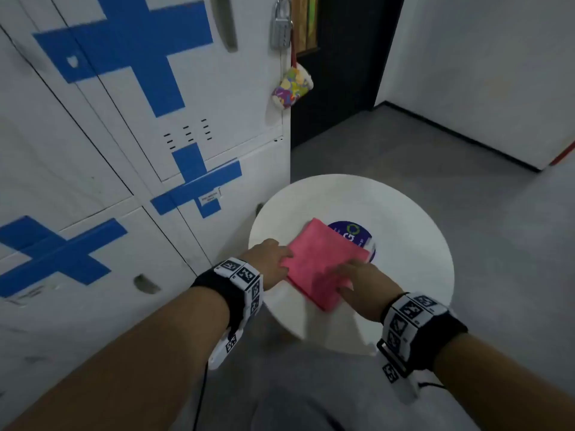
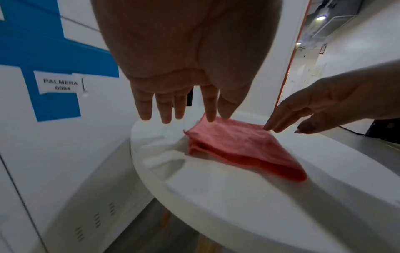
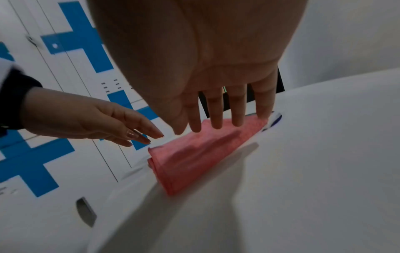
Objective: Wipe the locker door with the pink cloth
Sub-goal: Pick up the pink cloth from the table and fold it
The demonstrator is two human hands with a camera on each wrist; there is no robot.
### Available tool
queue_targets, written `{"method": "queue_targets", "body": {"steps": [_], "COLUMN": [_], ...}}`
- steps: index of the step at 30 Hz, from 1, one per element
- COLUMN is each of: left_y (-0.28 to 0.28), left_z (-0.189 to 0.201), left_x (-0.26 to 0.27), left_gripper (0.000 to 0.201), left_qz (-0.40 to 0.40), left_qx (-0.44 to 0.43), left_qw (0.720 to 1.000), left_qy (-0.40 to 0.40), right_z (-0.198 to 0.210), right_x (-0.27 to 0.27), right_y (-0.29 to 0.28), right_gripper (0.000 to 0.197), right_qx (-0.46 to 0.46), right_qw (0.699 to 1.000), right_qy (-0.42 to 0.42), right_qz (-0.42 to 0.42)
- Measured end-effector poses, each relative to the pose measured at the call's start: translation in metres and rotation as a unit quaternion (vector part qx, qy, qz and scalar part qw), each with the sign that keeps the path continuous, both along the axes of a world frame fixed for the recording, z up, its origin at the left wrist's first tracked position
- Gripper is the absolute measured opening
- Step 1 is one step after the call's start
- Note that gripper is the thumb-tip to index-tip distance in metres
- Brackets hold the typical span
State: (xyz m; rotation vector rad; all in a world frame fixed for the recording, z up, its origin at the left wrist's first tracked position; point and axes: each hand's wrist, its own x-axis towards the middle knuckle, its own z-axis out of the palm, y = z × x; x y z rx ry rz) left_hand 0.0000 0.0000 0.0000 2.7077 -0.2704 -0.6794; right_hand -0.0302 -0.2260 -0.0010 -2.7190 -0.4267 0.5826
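A folded pink cloth (image 1: 320,259) (image 2: 238,145) (image 3: 194,157) lies flat on a round white table (image 1: 404,244). My left hand (image 1: 281,259) (image 2: 179,109) is at the cloth's left edge with straight, spread fingers that hold nothing. My right hand (image 1: 348,275) (image 3: 216,113) hovers over the cloth's near right side, fingers also straight, casting finger shadows on the cloth. White locker doors (image 1: 217,88) marked with blue tape crosses stand to the left of the table.
A padlock (image 1: 281,26) and a colourful pouch (image 1: 292,87) hang at the locker's right edge. A round purple sticker (image 1: 354,231) shows from under the cloth. Grey floor and a white wall lie to the right, a dark doorway behind.
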Motion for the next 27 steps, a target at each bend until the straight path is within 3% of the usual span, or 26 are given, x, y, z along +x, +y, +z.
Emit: {"method": "queue_targets", "body": {"steps": [5,9,14,19,23,27], "left_y": [-0.005,-0.011,-0.017,-0.015,-0.006,0.005], "left_z": [-0.019,-0.019,-0.011,-0.004,0.001,0.015], "left_x": [0.003,0.002,0.001,-0.001,-0.005,-0.021], "left_gripper": [0.046,0.04,0.02,0.042,0.025,0.021], "left_qz": [0.018,0.016,0.072,0.106,0.076,0.124], "left_qx": [0.035,0.058,-0.001,-0.047,-0.023,-0.057], "left_qw": [0.999,0.998,0.995,0.992,0.996,0.99], "left_qy": [0.035,-0.023,-0.07,-0.051,-0.034,-0.021], "right_z": [-0.022,-0.029,-0.031,-0.022,-0.009,0.008], "right_x": [0.011,0.019,0.021,0.017,0.01,0.005], "right_y": [0.006,0.012,0.014,0.015,0.017,0.027], "right_gripper": [0.044,0.05,0.034,0.035,0.027,0.017], "right_qx": [-0.034,-0.069,-0.082,-0.061,-0.038,0.009], "right_qw": [0.999,0.996,0.994,0.996,0.997,0.998], "right_qy": [-0.006,-0.028,-0.06,-0.046,-0.055,-0.061], "right_qz": [-0.025,-0.04,-0.04,-0.035,-0.029,-0.01]}}
